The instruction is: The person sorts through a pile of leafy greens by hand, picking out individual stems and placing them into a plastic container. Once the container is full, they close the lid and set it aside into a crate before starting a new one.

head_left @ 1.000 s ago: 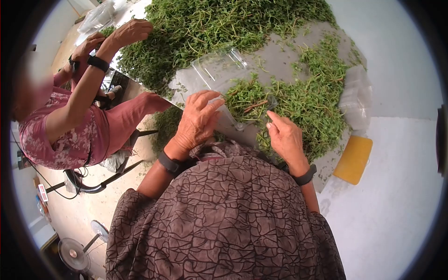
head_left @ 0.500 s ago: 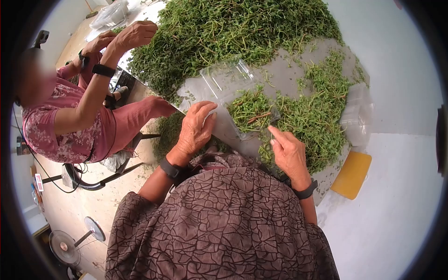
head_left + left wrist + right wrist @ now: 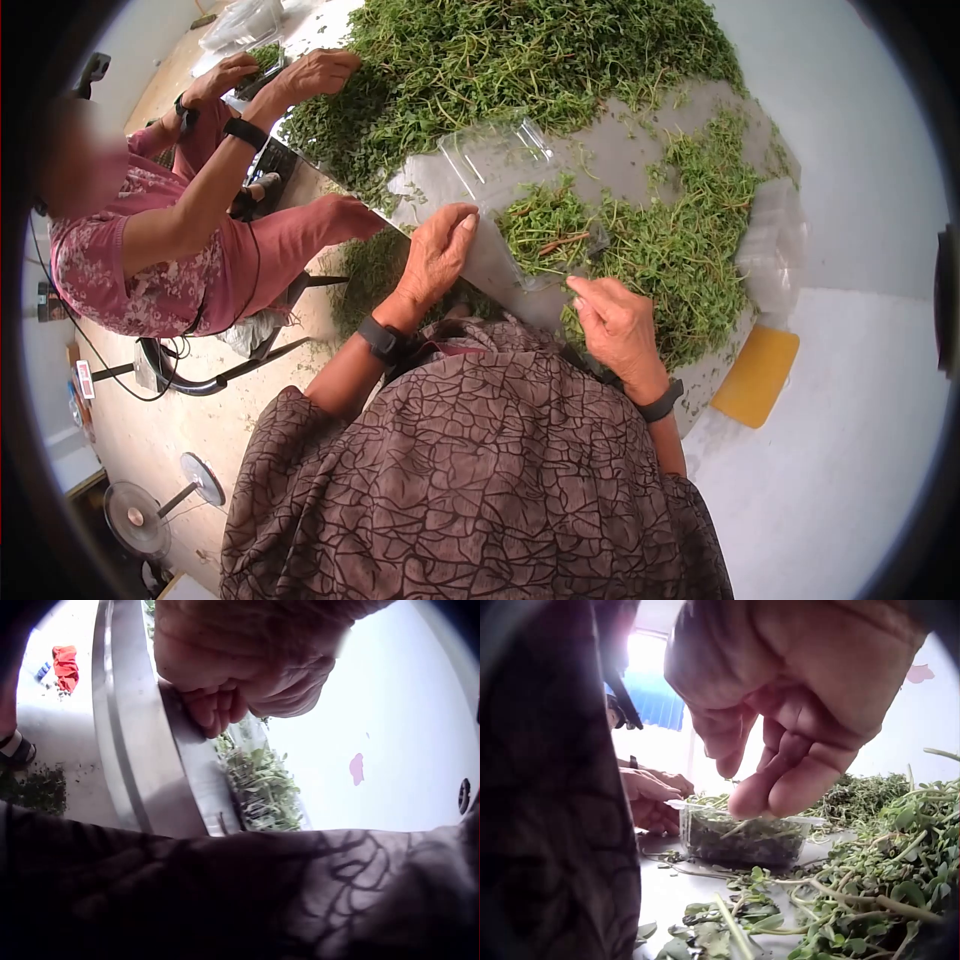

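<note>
A clear plastic box filled with cut green stems stands on the grey tabletop, its hinged lid laid back, a few brownish stems on top. On the box's left side is my left hand, fingers close together and loosely bent, low by the table edge in the left wrist view. My right hand hovers at the near right of the box. In the right wrist view its thumb and forefinger tips overlap the box's near rim, with nothing visible between them.
Loose greens spread on the right, and a large heap covers the far side. Stacked clear boxes and a yellow board lie at right. Another person sits at left, hands by the heap. A fan stands behind.
My left hand has drawn its fingers together and shifted toward the box. My right forefinger has bent a little. The other person's hands have moved slightly, and a greens-filled box shows near them.
</note>
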Motion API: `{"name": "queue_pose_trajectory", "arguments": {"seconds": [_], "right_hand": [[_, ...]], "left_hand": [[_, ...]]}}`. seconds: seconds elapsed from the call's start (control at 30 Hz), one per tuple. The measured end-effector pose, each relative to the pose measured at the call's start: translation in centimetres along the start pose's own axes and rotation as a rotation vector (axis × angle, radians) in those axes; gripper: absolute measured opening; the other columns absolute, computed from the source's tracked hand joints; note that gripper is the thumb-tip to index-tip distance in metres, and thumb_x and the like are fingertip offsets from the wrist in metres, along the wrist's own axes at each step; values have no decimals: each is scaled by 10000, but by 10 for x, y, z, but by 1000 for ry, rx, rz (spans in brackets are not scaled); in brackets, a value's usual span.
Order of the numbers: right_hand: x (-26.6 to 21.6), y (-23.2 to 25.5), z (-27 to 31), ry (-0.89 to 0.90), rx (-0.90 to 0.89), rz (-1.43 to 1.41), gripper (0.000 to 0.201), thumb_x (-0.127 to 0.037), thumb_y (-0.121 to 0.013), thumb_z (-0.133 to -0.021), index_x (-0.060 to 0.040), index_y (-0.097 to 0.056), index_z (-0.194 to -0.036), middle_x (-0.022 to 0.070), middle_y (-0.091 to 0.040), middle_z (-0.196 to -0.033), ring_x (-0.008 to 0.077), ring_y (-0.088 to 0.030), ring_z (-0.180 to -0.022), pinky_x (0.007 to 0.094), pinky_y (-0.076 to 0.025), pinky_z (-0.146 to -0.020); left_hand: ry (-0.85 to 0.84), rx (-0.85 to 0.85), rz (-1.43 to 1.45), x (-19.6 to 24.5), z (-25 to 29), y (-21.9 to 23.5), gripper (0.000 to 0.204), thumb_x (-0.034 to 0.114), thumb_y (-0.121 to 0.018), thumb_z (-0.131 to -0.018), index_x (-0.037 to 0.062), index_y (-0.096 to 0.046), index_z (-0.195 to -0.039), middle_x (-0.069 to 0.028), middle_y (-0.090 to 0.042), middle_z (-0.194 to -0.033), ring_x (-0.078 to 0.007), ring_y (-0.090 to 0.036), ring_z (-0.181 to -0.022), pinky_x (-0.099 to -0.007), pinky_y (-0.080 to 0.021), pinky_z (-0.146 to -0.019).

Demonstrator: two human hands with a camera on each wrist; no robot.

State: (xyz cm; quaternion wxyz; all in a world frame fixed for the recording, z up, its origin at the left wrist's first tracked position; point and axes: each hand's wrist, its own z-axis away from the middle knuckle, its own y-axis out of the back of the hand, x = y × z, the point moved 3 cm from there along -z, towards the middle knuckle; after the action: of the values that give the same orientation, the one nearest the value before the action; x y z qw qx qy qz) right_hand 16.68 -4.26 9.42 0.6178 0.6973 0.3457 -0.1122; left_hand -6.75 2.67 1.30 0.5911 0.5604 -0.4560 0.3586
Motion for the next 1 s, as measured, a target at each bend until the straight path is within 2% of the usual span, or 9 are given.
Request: {"name": "queue_pose_trajectory", "arguments": {"seconds": [0.03,0.2,0.33,0.67,0.77,0.9,0.93,0.97,1.0], "right_hand": [[-2,-2,-1,20,-56,-8,325,-47,-662,-782,-58,-637,-1106,102,-614,-766,261,-604,-604,351,-481,-539],[7,-12,-6,-40,-109,45,330,-88,-653,-806,-56,-616,-1133,112,-583,-717,289,-586,-597,379,-469,-539],[9,-19,-14,-38,-155,58,331,-110,-638,-824,-51,-596,-1147,136,-576,-704,307,-585,-603,403,-460,-542],[21,-23,-23,26,-203,29,304,-108,-612,-838,-47,-588,-1134,154,-565,-633,337,-582,-596,423,-451,-531],[16,-20,-22,26,-211,37,319,-102,-618,-832,-59,-588,-1146,147,-560,-622,326,-577,-581,424,-446,-517],[5,-5,-31,-3,-63,72,342,-98,-641,-816,-78,-601,-1155,114,-565,-639,290,-571,-559,417,-450,-512],[3,0,-35,-40,2,132,350,-96,-650,-808,-84,-606,-1155,102,-567,-648,277,-566,-547,412,-452,-513],[2,6,-40,-104,-58,218,365,-98,-656,-805,-67,-605,-1164,132,-615,-793,286,-612,-646,402,-491,-580],[4,5,-46,-101,-57,227,365,-98,-656,-805,-67,-605,-1164,132,-615,-793,286,-612,-646,402,-491,-580]], "left_hand": [[-2,-3,0,-4,-1,-2,213,162,-476,-965,15,-583,-1076,-97,-644,-945,-187,-610,-852,-302,-484,-802],[-98,-10,-21,-10,-1,-2,186,128,-441,-977,16,-568,-1054,-82,-630,-916,-175,-606,-881,-298,-477,-831],[-61,0,27,-11,-1,-3,173,119,-442,-973,16,-565,-1039,-78,-618,-903,-176,-603,-872,-295,-473,-821],[-70,-15,-117,-14,-1,-3,162,117,-436,-967,21,-555,-1019,-81,-582,-884,-189,-573,-842,-306,-461,-801],[-144,-4,-130,-13,3,-3,159,104,-450,-948,21,-550,-1038,-97,-566,-903,-201,-570,-838,-314,-456,-797],[-235,91,-85,4,13,5,171,95,-463,-933,21,-552,-1059,-121,-574,-984,-237,-573,-906,-326,-455,-819],[-315,83,-177,15,14,8,203,130,-477,-926,34,-556,-1086,-132,-568,-1052,-268,-552,-973,-362,-430,-866],[-401,74,-272,26,13,11,237,165,-491,-918,46,-560,-1112,-143,-562,-1120,-298,-530,-1039,-399,-404,-913],[-488,65,-369,32,11,12,274,200,-505,-911,59,-564,-1139,-153,-555,-1187,-329,-509,-1106,-435,-379,-960]]}}
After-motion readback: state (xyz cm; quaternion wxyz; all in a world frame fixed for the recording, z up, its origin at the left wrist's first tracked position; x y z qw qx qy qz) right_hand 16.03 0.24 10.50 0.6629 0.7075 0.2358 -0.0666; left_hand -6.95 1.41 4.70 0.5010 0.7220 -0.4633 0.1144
